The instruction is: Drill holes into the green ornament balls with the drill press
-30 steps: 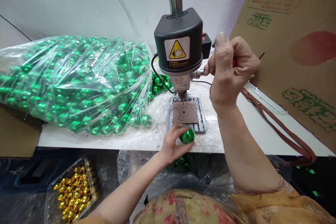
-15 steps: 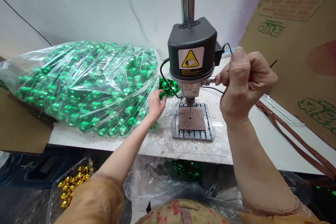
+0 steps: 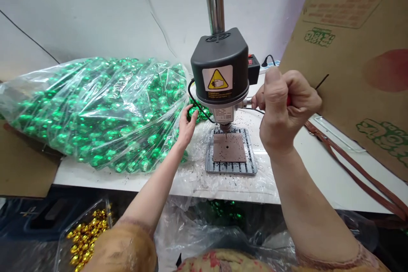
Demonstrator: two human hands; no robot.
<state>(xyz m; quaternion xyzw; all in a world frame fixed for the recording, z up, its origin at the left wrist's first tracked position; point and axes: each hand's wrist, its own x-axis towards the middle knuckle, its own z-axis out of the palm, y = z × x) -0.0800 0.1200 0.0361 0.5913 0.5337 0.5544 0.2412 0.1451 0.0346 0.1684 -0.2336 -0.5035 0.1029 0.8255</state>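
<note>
A small bench drill press with a black motor head [image 3: 219, 66] stands in the middle of the table. Its thin bit points down at a brown square board [image 3: 234, 153] that has a dark hole and lies on the slotted grey base [image 3: 251, 168]. My right hand [image 3: 283, 106] is closed around the feed lever at the press's side; a bit of red handle shows between the fingers. At the bag's mouth, my left hand [image 3: 187, 125] has thumb and forefinger apart, touching loose shiny green balls [image 3: 200, 112]. Its other fingers are partly hidden.
A clear plastic bag [image 3: 111, 114] full of green balls fills the left of the table. Gold balls [image 3: 86, 238] lie in a clear tray below. A cardboard box [image 3: 360, 72] and a brown strap [image 3: 347, 165] are at right. Dark shavings litter the white tabletop [image 3: 267, 191].
The whole view has shifted, so the press appears further left and lower. My left hand has turned more upright at the green balls. My right hand keeps its grip on the lever.
</note>
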